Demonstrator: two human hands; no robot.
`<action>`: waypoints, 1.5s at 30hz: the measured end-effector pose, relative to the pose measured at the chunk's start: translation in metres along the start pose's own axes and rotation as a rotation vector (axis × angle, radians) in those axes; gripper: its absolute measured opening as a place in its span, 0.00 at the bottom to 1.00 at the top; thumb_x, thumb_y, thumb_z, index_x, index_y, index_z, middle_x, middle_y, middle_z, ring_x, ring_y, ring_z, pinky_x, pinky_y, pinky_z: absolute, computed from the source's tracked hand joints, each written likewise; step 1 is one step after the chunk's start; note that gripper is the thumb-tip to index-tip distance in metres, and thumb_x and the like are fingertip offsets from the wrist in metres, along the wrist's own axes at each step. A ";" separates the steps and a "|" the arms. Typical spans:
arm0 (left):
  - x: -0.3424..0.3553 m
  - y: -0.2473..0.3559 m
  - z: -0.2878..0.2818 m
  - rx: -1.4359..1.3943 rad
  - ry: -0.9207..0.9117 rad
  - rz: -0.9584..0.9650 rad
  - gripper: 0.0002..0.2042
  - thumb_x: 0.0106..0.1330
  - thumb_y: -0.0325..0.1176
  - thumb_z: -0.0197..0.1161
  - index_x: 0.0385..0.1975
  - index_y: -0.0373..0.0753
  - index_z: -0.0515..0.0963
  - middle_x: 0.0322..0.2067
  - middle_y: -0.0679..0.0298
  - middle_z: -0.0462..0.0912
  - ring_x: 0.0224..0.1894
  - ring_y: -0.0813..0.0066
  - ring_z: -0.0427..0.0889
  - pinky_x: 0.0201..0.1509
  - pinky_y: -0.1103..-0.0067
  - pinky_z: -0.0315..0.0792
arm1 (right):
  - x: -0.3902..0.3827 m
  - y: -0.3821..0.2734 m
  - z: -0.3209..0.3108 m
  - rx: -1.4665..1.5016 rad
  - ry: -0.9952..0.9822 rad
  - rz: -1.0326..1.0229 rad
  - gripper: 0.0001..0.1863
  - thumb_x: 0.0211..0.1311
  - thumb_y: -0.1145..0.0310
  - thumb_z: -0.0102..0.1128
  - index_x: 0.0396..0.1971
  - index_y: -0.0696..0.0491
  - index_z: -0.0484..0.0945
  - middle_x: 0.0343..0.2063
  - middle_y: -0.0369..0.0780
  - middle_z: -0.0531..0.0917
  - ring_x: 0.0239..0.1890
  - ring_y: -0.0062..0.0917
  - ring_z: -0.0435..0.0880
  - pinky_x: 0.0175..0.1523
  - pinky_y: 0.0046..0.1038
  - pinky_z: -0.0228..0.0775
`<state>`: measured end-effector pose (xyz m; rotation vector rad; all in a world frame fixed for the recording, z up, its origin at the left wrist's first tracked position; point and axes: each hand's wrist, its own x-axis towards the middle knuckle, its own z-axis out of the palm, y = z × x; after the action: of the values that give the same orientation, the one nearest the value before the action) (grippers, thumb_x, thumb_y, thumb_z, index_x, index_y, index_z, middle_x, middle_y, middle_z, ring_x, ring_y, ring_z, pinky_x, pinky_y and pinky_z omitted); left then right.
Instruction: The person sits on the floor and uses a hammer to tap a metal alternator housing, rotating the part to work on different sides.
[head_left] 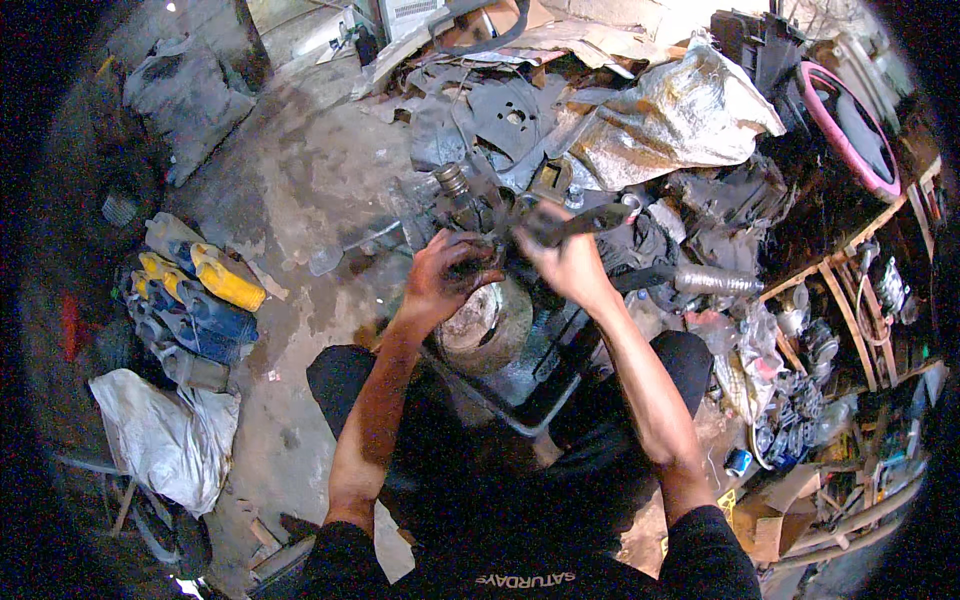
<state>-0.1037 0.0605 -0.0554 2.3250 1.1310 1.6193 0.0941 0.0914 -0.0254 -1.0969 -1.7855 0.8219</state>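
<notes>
Between my knees stands a greasy metal assembly with a rounded, worn housing [487, 325] and a ribbed metal cylinder [452, 182] sticking up at its far side. My left hand [447, 277] curls its blackened fingers round a dark, greasy part just above the housing. Close by on the right, my right hand [568, 262], smeared by motion, grips a dark, flat, elongated piece [592, 222] that reaches out to the right. What lies between the two hands is blurred and partly hidden. Under the housing is a black-rimmed tray or frame [545, 405].
Yellow and blue containers [225, 280] and a white sack [170, 435] lie at left. A silvery sheet [680, 110] covers clutter at the far side. To the right are a pink-rimmed oval object [850, 130], wooden racks, metal parts and a cardboard box [775, 515].
</notes>
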 end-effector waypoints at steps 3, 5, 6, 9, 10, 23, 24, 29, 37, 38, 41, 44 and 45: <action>-0.006 -0.018 0.006 -0.094 -0.044 -0.069 0.17 0.42 0.36 0.77 0.32 0.38 0.82 0.40 0.58 0.80 0.41 0.61 0.79 0.44 0.72 0.74 | -0.006 0.007 -0.004 0.119 -0.224 -0.098 0.11 0.58 0.68 0.62 0.37 0.58 0.76 0.30 0.38 0.82 0.36 0.20 0.77 0.44 0.26 0.71; -0.007 -0.014 0.008 -0.108 -0.076 -0.128 0.18 0.42 0.37 0.77 0.33 0.39 0.83 0.39 0.59 0.79 0.41 0.61 0.79 0.43 0.73 0.74 | 0.006 0.021 -0.005 0.009 0.040 -0.038 0.09 0.58 0.70 0.62 0.33 0.58 0.74 0.27 0.36 0.79 0.33 0.19 0.75 0.41 0.26 0.70; -0.007 -0.014 0.007 -0.066 -0.084 -0.123 0.18 0.42 0.37 0.77 0.33 0.39 0.83 0.39 0.59 0.79 0.40 0.61 0.79 0.43 0.73 0.74 | 0.011 0.018 -0.002 -0.031 0.176 -0.019 0.08 0.57 0.70 0.61 0.31 0.58 0.73 0.25 0.35 0.78 0.32 0.18 0.74 0.39 0.26 0.69; -0.007 -0.018 0.004 0.005 -0.063 -0.055 0.17 0.42 0.37 0.77 0.32 0.40 0.82 0.38 0.59 0.78 0.39 0.61 0.79 0.42 0.72 0.74 | -0.003 0.011 0.001 0.069 -0.108 -0.095 0.10 0.58 0.69 0.63 0.34 0.60 0.75 0.27 0.36 0.79 0.33 0.18 0.75 0.41 0.26 0.70; -0.006 -0.017 0.005 0.015 -0.072 -0.074 0.17 0.42 0.37 0.77 0.32 0.39 0.82 0.37 0.59 0.77 0.39 0.61 0.78 0.42 0.72 0.74 | -0.005 0.014 0.000 0.122 -0.167 -0.087 0.11 0.58 0.69 0.63 0.34 0.60 0.75 0.27 0.37 0.79 0.33 0.18 0.75 0.41 0.26 0.70; 0.000 -0.004 0.005 0.307 0.065 -0.087 0.30 0.36 0.51 0.78 0.34 0.37 0.75 0.30 0.60 0.77 0.33 0.57 0.76 0.41 0.68 0.70 | -0.004 0.015 0.000 0.002 0.033 -0.022 0.10 0.59 0.68 0.62 0.34 0.58 0.77 0.31 0.35 0.79 0.36 0.19 0.75 0.46 0.25 0.69; 0.000 0.000 0.006 0.364 0.087 -0.047 0.31 0.35 0.52 0.78 0.34 0.37 0.75 0.30 0.60 0.77 0.33 0.57 0.76 0.41 0.68 0.70 | -0.007 0.013 -0.001 0.043 -0.022 -0.036 0.10 0.59 0.68 0.62 0.34 0.58 0.77 0.30 0.35 0.79 0.36 0.19 0.75 0.45 0.25 0.69; 0.004 0.002 0.014 0.436 0.122 -0.080 0.28 0.34 0.53 0.78 0.27 0.37 0.77 0.28 0.59 0.77 0.34 0.58 0.75 0.38 0.68 0.69 | 0.002 0.030 -0.004 -0.097 0.111 -0.034 0.13 0.58 0.68 0.63 0.38 0.60 0.75 0.31 0.38 0.81 0.37 0.20 0.77 0.44 0.27 0.70; 0.002 -0.002 0.009 0.365 0.122 -0.098 0.28 0.33 0.50 0.80 0.31 0.38 0.78 0.31 0.62 0.79 0.34 0.60 0.76 0.39 0.70 0.70 | -0.006 0.008 0.004 0.014 0.114 0.021 0.13 0.56 0.70 0.64 0.39 0.59 0.76 0.34 0.39 0.83 0.38 0.23 0.80 0.44 0.29 0.72; -0.001 -0.005 0.005 0.358 0.094 -0.114 0.28 0.33 0.50 0.80 0.32 0.38 0.78 0.31 0.63 0.79 0.35 0.60 0.76 0.39 0.70 0.70 | -0.008 -0.002 0.008 0.057 0.087 0.025 0.13 0.57 0.70 0.64 0.39 0.59 0.76 0.34 0.39 0.83 0.39 0.23 0.80 0.44 0.29 0.72; -0.003 -0.010 0.009 0.315 0.095 -0.149 0.27 0.35 0.49 0.79 0.33 0.40 0.78 0.32 0.63 0.80 0.36 0.60 0.76 0.41 0.71 0.70 | -0.004 0.010 0.002 0.160 0.089 0.027 0.12 0.56 0.69 0.64 0.37 0.59 0.77 0.33 0.39 0.83 0.38 0.23 0.80 0.44 0.28 0.72; -0.004 0.004 0.018 0.294 0.082 -0.282 0.25 0.39 0.46 0.78 0.35 0.40 0.78 0.34 0.63 0.80 0.39 0.60 0.76 0.44 0.70 0.70 | 0.002 0.029 0.007 -0.013 0.207 -0.002 0.11 0.55 0.70 0.64 0.36 0.59 0.78 0.32 0.42 0.84 0.37 0.25 0.82 0.43 0.27 0.72; -0.001 0.008 0.016 0.298 0.079 -0.335 0.24 0.40 0.44 0.78 0.36 0.40 0.78 0.34 0.62 0.80 0.40 0.60 0.76 0.45 0.70 0.71 | 0.002 0.024 0.010 -0.007 0.216 -0.024 0.11 0.55 0.70 0.64 0.37 0.59 0.78 0.32 0.42 0.84 0.36 0.25 0.82 0.43 0.28 0.72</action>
<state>-0.0865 0.0595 -0.0597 2.0862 1.7761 1.5158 0.0922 0.1021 -0.0492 -1.1223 -1.6181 0.6570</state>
